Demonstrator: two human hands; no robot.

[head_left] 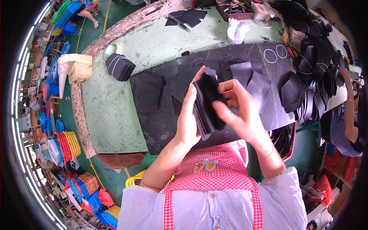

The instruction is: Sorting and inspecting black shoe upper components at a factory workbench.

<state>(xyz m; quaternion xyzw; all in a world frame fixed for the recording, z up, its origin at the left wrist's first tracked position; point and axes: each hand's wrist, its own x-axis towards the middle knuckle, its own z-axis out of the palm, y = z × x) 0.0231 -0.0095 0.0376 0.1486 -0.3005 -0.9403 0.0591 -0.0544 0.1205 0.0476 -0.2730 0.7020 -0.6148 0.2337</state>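
Note:
Above the dark work mat (168,132), directly before my chest, is a stack of thin black cut pieces (204,109), leather or fabric. My left hand (186,117) is wrapped around its left side, thumb along the edge. At the right side, my right hand (245,111) has curled fingers and a bent thumb on the pieces, gripping their edge. Flat black pieces (147,92) lie left of the stack on the mat, and shinier ones (257,88) lie to its right. The stack hides part of the mat behind it.
A banded black bundle (120,66) and a tape roll (112,50) lie on the green table (96,111) at left, near a wooden block (80,68). White rings (270,56), a white cord spool (237,31) and heaped black pieces (314,76) are at right. Another person's arm (348,103) reaches in there.

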